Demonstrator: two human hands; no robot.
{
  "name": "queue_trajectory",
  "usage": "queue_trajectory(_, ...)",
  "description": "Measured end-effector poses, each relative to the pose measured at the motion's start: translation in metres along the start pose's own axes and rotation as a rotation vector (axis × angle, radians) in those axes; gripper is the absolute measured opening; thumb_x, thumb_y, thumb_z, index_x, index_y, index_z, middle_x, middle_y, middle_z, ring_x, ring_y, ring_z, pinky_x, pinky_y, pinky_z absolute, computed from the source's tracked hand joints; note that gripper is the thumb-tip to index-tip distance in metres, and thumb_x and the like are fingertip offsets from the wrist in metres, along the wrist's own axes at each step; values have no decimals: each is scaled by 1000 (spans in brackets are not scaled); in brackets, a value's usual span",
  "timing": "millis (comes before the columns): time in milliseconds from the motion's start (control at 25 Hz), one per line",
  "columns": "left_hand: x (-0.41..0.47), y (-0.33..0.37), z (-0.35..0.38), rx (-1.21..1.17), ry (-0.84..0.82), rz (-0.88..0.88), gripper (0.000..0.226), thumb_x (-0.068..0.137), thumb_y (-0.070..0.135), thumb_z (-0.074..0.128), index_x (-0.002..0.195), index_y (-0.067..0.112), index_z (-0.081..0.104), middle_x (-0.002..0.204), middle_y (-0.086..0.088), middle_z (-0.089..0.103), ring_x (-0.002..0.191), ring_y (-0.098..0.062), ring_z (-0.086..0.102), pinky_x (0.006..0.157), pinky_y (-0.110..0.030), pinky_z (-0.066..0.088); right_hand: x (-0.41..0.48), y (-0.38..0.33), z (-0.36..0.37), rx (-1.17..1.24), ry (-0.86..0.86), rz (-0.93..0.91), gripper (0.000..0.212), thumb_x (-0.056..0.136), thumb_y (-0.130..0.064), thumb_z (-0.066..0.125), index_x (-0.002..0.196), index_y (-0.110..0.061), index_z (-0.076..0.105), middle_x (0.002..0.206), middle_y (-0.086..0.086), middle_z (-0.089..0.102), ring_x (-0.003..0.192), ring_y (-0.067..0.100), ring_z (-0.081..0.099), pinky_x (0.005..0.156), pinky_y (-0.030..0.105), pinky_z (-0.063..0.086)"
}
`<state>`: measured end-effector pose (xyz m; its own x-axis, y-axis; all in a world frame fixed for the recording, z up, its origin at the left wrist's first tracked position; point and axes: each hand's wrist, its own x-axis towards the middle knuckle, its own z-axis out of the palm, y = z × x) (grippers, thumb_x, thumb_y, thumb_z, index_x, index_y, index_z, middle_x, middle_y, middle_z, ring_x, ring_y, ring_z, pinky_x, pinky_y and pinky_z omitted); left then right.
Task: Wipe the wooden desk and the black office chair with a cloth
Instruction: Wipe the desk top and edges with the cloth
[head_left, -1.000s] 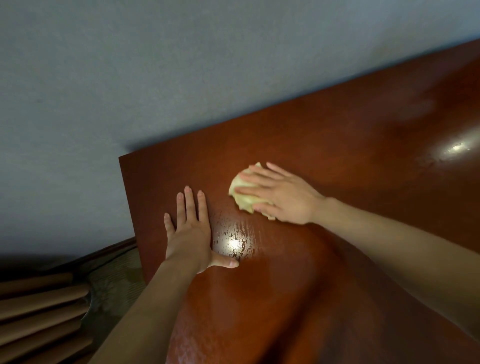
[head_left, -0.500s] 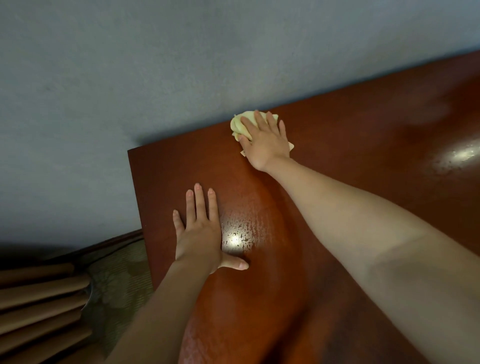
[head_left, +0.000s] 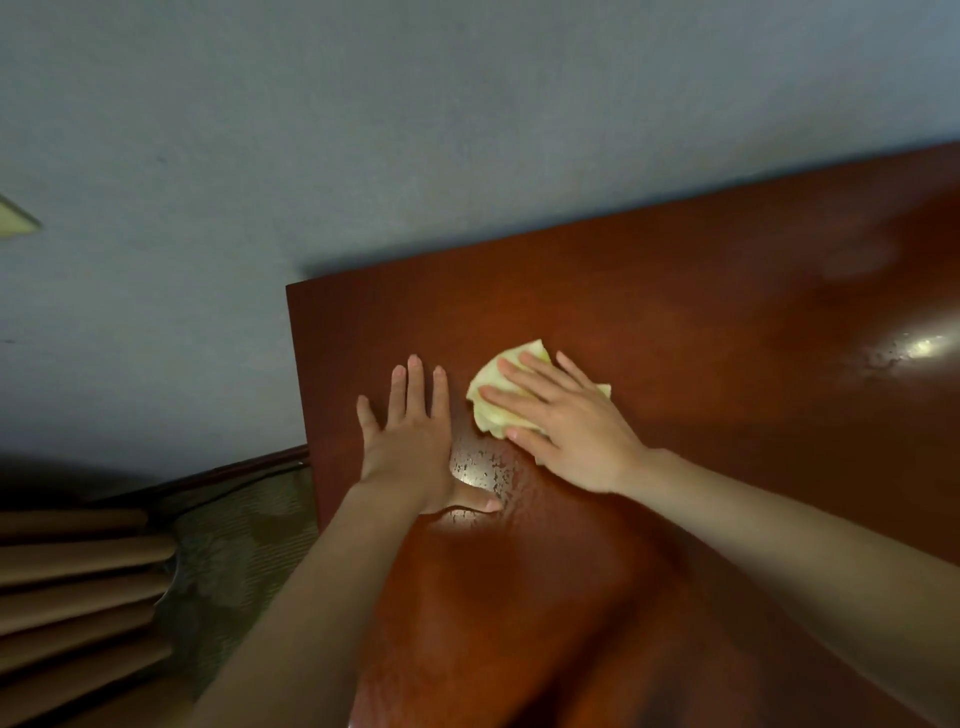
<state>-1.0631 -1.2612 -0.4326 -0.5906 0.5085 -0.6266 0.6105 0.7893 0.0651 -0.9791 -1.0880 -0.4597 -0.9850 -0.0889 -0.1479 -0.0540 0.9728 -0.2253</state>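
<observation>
- The left hand (head_left: 405, 441) lies palm down on the wooden desk (head_left: 727, 364). Its fingers are straight and close together and the thumb is splayed toward the right; it holds nothing.
- The right hand (head_left: 566, 431) presses the pale yellow cloth (head_left: 498, 395) onto the desk, with straight, slightly spread fingers laid over it.
- The cloth sits bunched just right of the left hand, near the desk's far left corner by the grey wall (head_left: 363, 130).
- Part of the cloth is hidden under the right hand. Both forearms run out of frame, and the desk is cut off at the right and below.
- Brown ridged folds (head_left: 67, 597) at lower left — too dim to identify.
</observation>
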Motion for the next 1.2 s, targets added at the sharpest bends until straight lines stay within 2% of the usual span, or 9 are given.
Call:
queue_trajectory(160, 0, -34, -12, -43, -14, -52, 144, 50, 84, 63, 146, 22, -25, 151, -10, -36, 141, -30, -27, 109, -58, -13, -22, -16, 5, -49, -59, -192, 47, 98, -43, 36, 144, -38, 30, 156, -6, 18, 146, 14, 4, 116, 34, -10)
queue_trajectory(320, -6, -66, 3, -7, -16, -144, 151, 48, 84, 63, 140, 17, -35, 149, -14, -38, 140, -31, -28, 111, -60, -7, -3, -27, 5, -121, -120, -458, 48, 98, -40, 43, 144, -35, 32, 156, -3, 22, 146, 18, 7, 117, 36, -5)
queue_trajectory(440, -5, -74, 12, -83, 17, -122, 155, 46, 82, 67, 138, 14, -39, 144, -7, -45, 138, -26, -33, 112, -57, -6, 31, -33, 2, -117, -123, -527, 46, 97, -42, 41, 143, -35, 35, 156, -3, 22, 146, 18, 10, 118, 37, -2)
queue_trajectory(640, -4, -79, 21, -135, 88, -78, 151, 45, 84, 64, 127, 19, -45, 134, -1, -52, 129, -19, -41, 114, -53, -5, 98, -33, -8, -71, -100, -370, 47, 98, -41, 38, 144, -41, 28, 157, -7, 16, 145, 14, 8, 116, 37, -5)
queue_trajectory(880, -5, -76, 19, -108, 90, -86, 152, 45, 84, 63, 128, 19, -46, 135, -2, -51, 129, -19, -40, 113, -52, -6, 164, -24, -18, 19, -13, 57, 48, 100, -41, 31, 147, -39, 22, 158, -8, 9, 146, 14, 2, 116, 38, -3)
queue_trajectory(960, -6, -76, 18, -94, 86, -95, 153, 46, 83, 64, 133, 17, -43, 142, -3, -47, 134, -21, -37, 114, -52, -6, 170, -28, -15, 52, 21, 135, 47, 101, -41, 30, 147, -37, 23, 159, -6, 10, 146, 16, 3, 116, 38, -2)
queue_trajectory(1040, -7, -75, 17, -92, 81, -100, 152, 47, 82, 65, 135, 17, -41, 145, -5, -44, 137, -23, -33, 114, -51, -6, 164, -34, -12, 50, 37, 124, 47, 101, -40, 30, 147, -36, 24, 158, -3, 12, 146, 18, 4, 117, 37, -2)
queue_trajectory(1200, -8, -75, 16, -94, 79, -94, 150, 49, 79, 67, 133, 17, -42, 142, -3, -46, 137, -23, -34, 114, -51, -6, 116, -38, -4, 8, 43, -99, 47, 99, -38, 37, 145, -34, 29, 157, 0, 18, 146, 20, 10, 117, 36, 1)
